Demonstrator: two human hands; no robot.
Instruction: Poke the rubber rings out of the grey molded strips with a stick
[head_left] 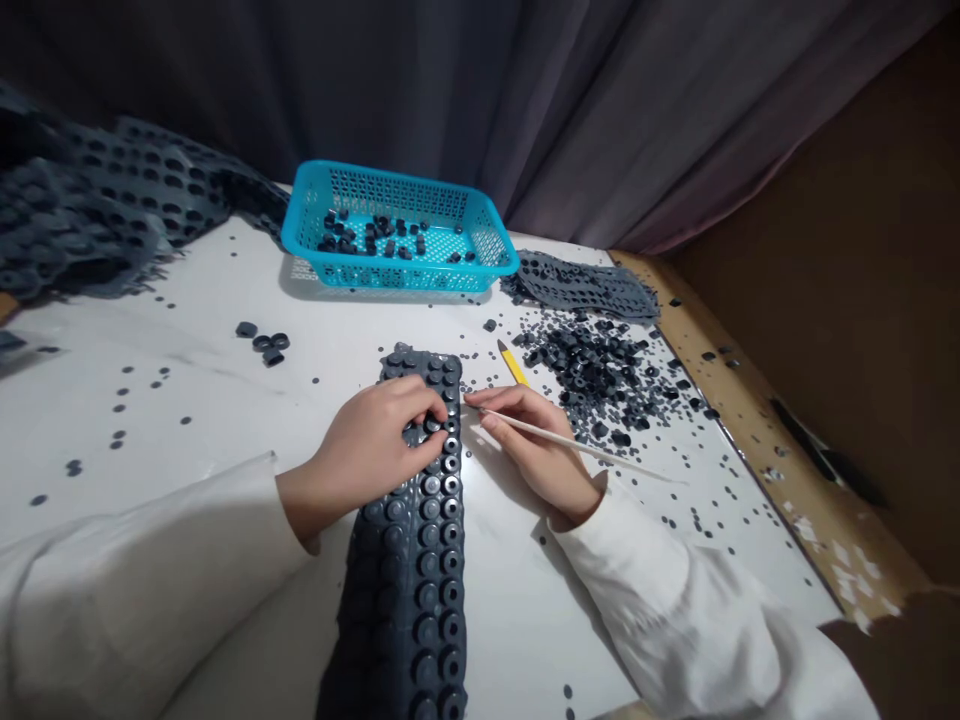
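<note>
On the studded rubber strip (414, 540), left hand (381, 432) is pinching a stud (432, 424); alongside, right hand (553, 462) is gripping a white stick (600, 453); slipping risks gouging.

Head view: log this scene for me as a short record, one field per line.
Left hand: fingertips at the dark studded sheet; grip on a single stud unclear
Right hand: holds a thin pale stick, right of the sheet
Blue basket: behind the sheet, small dark pieces inside
Loose pile: dark bits, right of the sheet
Yellow object: beside the pile
Perforated sheets: heaped far left
</note>
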